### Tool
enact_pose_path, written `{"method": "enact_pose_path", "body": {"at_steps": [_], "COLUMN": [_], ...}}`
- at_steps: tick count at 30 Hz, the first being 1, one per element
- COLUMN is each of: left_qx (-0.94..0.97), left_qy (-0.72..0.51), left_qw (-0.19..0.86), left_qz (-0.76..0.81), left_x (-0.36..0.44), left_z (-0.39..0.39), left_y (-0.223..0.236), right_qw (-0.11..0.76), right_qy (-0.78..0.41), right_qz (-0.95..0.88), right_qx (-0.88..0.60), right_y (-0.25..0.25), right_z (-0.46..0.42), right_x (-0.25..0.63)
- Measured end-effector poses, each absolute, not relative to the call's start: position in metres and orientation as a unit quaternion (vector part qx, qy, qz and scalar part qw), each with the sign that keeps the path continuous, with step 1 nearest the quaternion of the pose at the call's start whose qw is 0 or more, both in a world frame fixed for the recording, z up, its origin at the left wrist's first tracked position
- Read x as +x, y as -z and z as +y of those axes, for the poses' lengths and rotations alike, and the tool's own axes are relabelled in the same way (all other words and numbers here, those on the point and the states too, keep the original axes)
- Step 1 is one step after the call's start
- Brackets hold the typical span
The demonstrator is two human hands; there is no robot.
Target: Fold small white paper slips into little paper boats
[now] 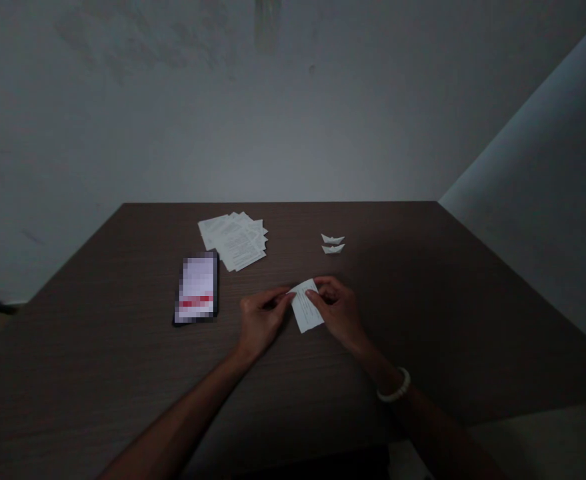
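A small piece of printed paper (305, 310) is held between my two hands, just above the table. My left hand (263, 321) pinches its upper left edge between thumb and fingers. On the other side, my right hand (340, 310) grips the upper right edge, thumb lying on the printed face and fingers behind. The fingertips behind the paper are hidden. Beyond my right hand, two small folded paper boats (333, 244) sit one in front of the other.
The brown wooden table (283, 400) stands against a grey wall (283, 133). A fanned pile of printed paper sheets (235, 240) lies at the back left. Nearer me is a phone (196, 288) with its screen blurred. A beaded bracelet (395, 388) circles my right wrist.
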State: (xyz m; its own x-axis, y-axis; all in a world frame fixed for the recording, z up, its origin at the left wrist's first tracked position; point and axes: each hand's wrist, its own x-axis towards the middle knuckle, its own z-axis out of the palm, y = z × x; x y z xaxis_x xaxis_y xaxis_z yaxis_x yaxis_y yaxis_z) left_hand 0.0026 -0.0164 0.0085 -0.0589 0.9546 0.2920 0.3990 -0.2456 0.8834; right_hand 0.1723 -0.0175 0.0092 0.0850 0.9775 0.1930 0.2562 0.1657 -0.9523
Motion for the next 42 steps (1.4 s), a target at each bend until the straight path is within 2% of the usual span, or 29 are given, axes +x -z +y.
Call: {"method": "enact_pose_path", "body": {"at_steps": [10,16,23,30,36,42], "left_qx": [0.571,0.565,0.566,0.595,0.634,0.736], "left_qy": [-0.479,-0.461,-0.437,-0.420,-0.385,-0.326], "left_qw": [0.386,0.454,0.483,0.464,0.441,0.297], "left_qz": [0.544,0.512,0.505,0.504,0.504,0.513], "left_x": [0.004,0.004,0.004,0.002,-0.002,-0.007], "left_z": [-0.013,-0.010,-0.011,-0.010,-0.006,-0.001], "left_y": [-0.014,-0.010,-0.013,-0.016,-0.012,-0.012], "right_qw": [0.507,0.476,0.458,0.449,0.403,0.317], "right_qy": [-0.367,-0.457,-0.472,-0.462,-0.423,-0.292], "right_qz": [-0.565,-0.555,-0.549,-0.557,-0.621,-0.726], "right_qx": [-0.538,-0.506,-0.515,-0.524,-0.523,-0.536], "right_y": [-0.007,-0.003,-0.005,-0.005,-0.007,-0.008], "right_z": [-0.015,-0.013,-0.010,-0.007,-0.006,-0.001], "right_x": [0.172,0.174,0.179,0.186,0.193,0.197]}}
